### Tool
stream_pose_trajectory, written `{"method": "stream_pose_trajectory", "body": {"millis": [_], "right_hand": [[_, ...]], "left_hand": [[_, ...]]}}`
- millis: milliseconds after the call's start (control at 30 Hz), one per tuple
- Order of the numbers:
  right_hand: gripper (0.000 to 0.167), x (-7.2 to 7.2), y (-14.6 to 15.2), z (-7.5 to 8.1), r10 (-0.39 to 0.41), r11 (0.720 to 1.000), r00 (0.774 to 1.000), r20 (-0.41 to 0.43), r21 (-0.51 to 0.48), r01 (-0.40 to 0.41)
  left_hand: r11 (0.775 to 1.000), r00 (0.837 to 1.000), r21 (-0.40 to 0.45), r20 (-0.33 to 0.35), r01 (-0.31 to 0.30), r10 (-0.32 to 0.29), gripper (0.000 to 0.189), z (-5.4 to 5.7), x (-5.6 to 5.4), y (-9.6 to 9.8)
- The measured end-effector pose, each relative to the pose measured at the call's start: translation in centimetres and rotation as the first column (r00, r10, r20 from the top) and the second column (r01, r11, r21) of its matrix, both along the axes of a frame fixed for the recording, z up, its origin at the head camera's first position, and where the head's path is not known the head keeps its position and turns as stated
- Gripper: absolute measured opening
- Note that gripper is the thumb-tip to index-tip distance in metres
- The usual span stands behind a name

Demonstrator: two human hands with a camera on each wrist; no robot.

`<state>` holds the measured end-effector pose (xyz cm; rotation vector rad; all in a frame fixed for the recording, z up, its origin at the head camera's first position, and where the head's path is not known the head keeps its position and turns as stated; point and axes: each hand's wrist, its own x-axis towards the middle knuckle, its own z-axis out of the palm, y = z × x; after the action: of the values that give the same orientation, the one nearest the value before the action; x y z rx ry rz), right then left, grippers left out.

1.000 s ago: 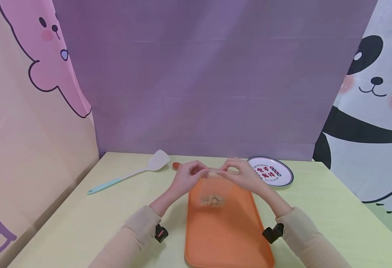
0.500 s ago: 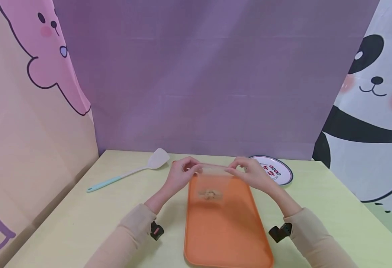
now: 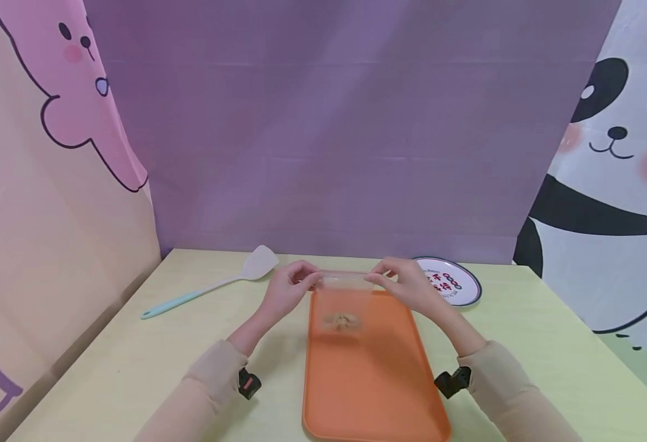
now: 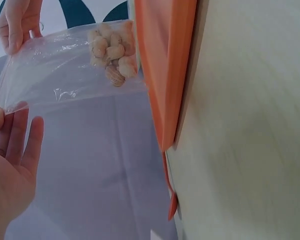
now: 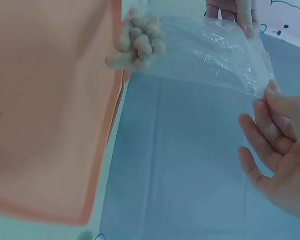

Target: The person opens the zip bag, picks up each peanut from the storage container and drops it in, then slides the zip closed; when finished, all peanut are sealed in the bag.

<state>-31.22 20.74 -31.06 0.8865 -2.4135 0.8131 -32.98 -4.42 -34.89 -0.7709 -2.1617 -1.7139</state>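
Note:
A clear plastic bag (image 3: pixel 347 301) hangs over the far end of an orange tray (image 3: pixel 375 380), with several peanuts (image 5: pixel 142 42) gathered at its bottom. Between thumb and fingertips, my left hand (image 3: pixel 287 287) pinches the left corner of the bag's top edge. The opposite top corner is pinched by my right hand (image 3: pixel 406 285). The top edge stretches between both hands. In the left wrist view, the peanuts, some of them (image 4: pixel 115 52), lie close beside the tray's rim; whether the bag touches the tray, I cannot tell.
A white spatula (image 3: pixel 259 264) with a light-green handle lies at the back left of the table (image 3: pixel 218 356). At the back right is a white plate (image 3: pixel 456 282) with red writing, partly behind my right hand. An orange spoon (image 4: pixel 173 205) shows past the tray's end.
My hands have moved apart, pulling the bag's top edge wider. In the last half second, both hands and the bag have shifted slightly left.

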Motion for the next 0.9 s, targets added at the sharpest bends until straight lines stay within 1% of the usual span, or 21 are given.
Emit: {"method": "stream_pose_trajectory", "body": {"millis": [100, 200, 267, 333, 400, 500, 567, 633, 667, 700, 767, 800, 833, 867, 900], "right_hand": [[0.005, -0.2, -1.3, 0.1, 0.016, 1.0, 1.0, 0.012, -0.023, -0.016], [0.008, -0.4, -3.0, 0.0, 0.06, 0.996, 0.995, 0.076, -0.07, -0.055], [0.01, -0.5, -4.4, -0.1, 0.12, 0.987, 0.983, 0.141, -0.121, -0.103], [0.011, -0.5, -5.7, -0.4, 0.194, 0.971, 0.958, 0.213, -0.183, -0.156], [0.014, -0.4, -7.0, -0.7, 0.263, 0.952, 0.928, 0.265, -0.229, -0.204], [0.016, -0.2, -8.5, -1.2, 0.328, 0.932, 0.882, 0.339, -0.266, -0.245], [0.016, 0.0, -9.4, -1.4, 0.345, 0.927, 0.852, 0.393, -0.283, -0.245], [0.017, 0.0, -10.0, -1.7, 0.35, 0.925, 0.813, 0.465, -0.311, -0.22], [0.017, -0.2, -10.3, -2.0, 0.352, 0.922, 0.789, 0.503, -0.33, -0.201], [0.018, -0.3, -10.6, -2.2, 0.348, 0.922, 0.769, 0.535, -0.342, -0.18], [0.021, -0.9, -10.9, -2.9, 0.336, 0.924, 0.733, 0.591, -0.355, -0.138], [0.023, -1.2, -11.0, -3.3, 0.321, 0.929, 0.727, 0.608, -0.349, -0.118], [0.025, -1.5, -11.1, -3.7, 0.304, 0.935, 0.727, 0.616, -0.339, -0.104], [0.026, -1.7, -11.1, -4.1, 0.29, 0.939, 0.728, 0.621, -0.333, -0.09], [0.027, -2.0, -11.1, -4.4, 0.275, 0.944, 0.735, 0.62, -0.32, -0.083]], "left_hand": [[1.0, 1.0, -0.009, -0.005, -0.005, 0.005, 0.013, 0.1, -0.4, -1.5], [1.0, 1.0, -0.021, 0.012, 0.007, -0.007, 0.014, 0.5, -0.5, -3.4], [0.999, 0.998, -0.026, 0.051, 0.036, -0.035, 0.015, 0.9, -0.5, -4.8], [0.995, 0.99, -0.02, 0.109, 0.094, -0.091, 0.018, 1.3, -0.4, -6.2], [0.987, 0.971, -0.022, 0.184, 0.157, -0.151, 0.02, 1.6, -0.3, -7.7], [0.966, 0.93, -0.043, 0.287, 0.254, -0.232, 0.022, 1.8, -0.2, -9.6], [0.951, 0.898, -0.06, 0.35, 0.305, -0.266, 0.022, 1.8, -0.2, -10.6], [0.939, 0.874, -0.075, 0.395, 0.337, -0.282, 0.022, 1.6, -0.2, -11.3], [0.936, 0.866, -0.081, 0.415, 0.341, -0.28, 0.022, 1.4, -0.2, -11.6], [0.936, 0.861, -0.089, 0.431, 0.339, -0.271, 0.021, 1.2, -0.3, -11.7], [0.943, 0.856, -0.107, 0.461, 0.315, -0.233, 0.021, 0.6, -0.7, -11.9], [0.948, 0.858, -0.124, 0.471, 0.295, -0.205, 0.021, 0.3, -0.9, -11.8], [0.953, 0.859, -0.138, 0.483, 0.27, -0.173, 0.02, 0.0, -1.1, -11.8], [0.957, 0.862, -0.154, 0.486, 0.246, -0.144, 0.021, -0.4, -1.3, -11.7], [0.961, 0.865, -0.17, 0.49, 0.217, -0.108, 0.021, -0.7, -1.5, -11.5]]}}
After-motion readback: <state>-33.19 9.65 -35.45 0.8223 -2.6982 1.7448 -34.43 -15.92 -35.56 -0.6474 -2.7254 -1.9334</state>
